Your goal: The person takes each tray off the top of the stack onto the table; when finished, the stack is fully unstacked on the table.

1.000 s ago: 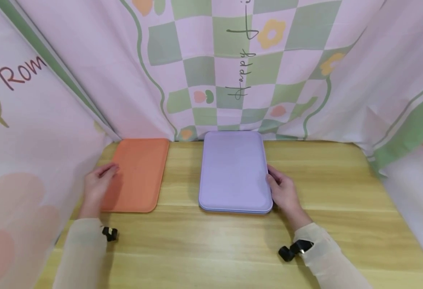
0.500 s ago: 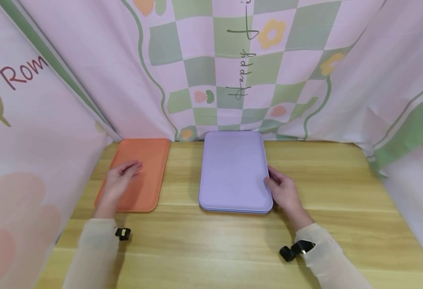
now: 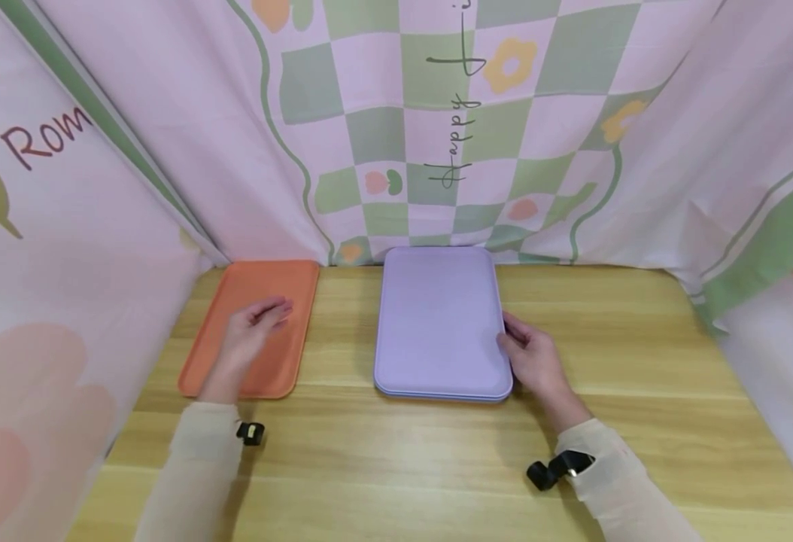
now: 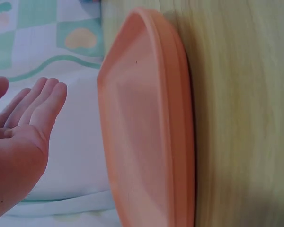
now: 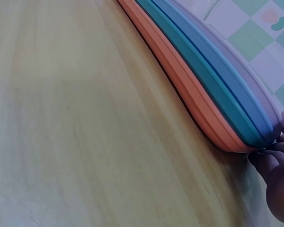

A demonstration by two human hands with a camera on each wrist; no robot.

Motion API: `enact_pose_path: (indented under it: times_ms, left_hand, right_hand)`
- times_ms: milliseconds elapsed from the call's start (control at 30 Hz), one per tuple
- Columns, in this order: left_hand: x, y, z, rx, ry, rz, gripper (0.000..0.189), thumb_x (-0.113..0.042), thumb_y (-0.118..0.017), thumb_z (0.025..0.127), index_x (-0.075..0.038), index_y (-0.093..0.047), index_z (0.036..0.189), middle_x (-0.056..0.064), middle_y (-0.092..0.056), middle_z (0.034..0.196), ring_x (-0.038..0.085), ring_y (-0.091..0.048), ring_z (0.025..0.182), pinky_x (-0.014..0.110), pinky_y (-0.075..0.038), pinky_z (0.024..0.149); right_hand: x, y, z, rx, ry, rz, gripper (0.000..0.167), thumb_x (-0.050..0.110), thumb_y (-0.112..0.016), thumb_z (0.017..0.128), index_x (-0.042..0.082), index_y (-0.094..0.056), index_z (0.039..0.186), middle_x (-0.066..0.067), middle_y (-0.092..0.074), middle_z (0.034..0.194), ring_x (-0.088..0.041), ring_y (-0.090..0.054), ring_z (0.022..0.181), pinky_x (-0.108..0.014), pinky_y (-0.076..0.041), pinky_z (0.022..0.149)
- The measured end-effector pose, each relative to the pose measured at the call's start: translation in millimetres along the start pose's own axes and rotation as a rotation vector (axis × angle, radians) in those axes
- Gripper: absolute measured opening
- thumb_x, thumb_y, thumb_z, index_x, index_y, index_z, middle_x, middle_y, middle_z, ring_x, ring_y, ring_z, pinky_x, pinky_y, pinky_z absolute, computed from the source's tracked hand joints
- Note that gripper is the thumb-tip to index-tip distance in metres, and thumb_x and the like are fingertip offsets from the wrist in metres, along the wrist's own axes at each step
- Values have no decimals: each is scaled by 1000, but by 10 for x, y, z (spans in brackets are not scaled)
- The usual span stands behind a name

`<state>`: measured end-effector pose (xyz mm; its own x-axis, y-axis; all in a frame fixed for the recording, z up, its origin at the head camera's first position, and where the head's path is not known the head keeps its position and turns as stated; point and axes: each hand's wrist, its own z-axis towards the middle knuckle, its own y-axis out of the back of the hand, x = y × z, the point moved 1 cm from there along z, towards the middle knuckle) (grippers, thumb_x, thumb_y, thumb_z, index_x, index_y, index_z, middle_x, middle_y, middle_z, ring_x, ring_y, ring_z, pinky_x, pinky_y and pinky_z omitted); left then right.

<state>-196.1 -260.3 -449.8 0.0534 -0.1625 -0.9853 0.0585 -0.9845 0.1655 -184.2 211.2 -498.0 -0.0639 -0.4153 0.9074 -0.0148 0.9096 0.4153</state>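
An orange tray (image 3: pixel 281 354) lies flat on the table at the left, its raised rim (image 4: pixel 180 118) showing in the left wrist view. My left hand (image 3: pixel 247 335) hovers over it, palm turned inward, fingers nearly straight and holding nothing. In the middle stands a stack of trays with a purple tray (image 3: pixel 437 324) on top. The right wrist view shows a blue tray (image 5: pixel 217 71), a teal tray (image 5: pixel 208 85) and another orange tray (image 5: pixel 180 80) beneath it. My right hand (image 3: pixel 535 361) grips the stack's right edge, thumb by the top rim and fingers lower down.
The wood-grain table (image 3: pixel 396 467) ends at a patterned curtain (image 3: pixel 430 135) right behind the trays. More printed cloth (image 3: pixel 65 263) hangs along the left side, and a curtain (image 3: pixel 762 248) borders the right. A strip of table separates the orange tray from the stack.
My left hand has moved rightward, from the left edge of the orange tray to above its middle. The right hand has kept its grip at the stack, and the trays have not moved.
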Motion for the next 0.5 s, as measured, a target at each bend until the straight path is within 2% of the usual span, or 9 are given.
enact_pose_path:
  times_ms: [300, 500]
  left_hand:
    - [19, -180, 42, 42, 6, -4, 44, -10, -57, 112, 14, -56, 149, 34, -58, 151, 7, -72, 120, 24, -59, 105]
    - [35, -292, 53, 74, 7, 18, 44, -10, -59, 111, 12, -57, 149, 31, -60, 151, 1, -69, 117, 22, -58, 106]
  right_hand:
    - [6, 0, -3, -2, -4, -15, 51, 8, -56, 110, -3, -48, 160, -28, -54, 157, -37, -57, 144, -4, -49, 97]
    - [6, -6, 6, -3, -1, -12, 51, 8, -56, 110, -4, -48, 159, -29, -54, 157, -37, -58, 143, -3, -49, 96]
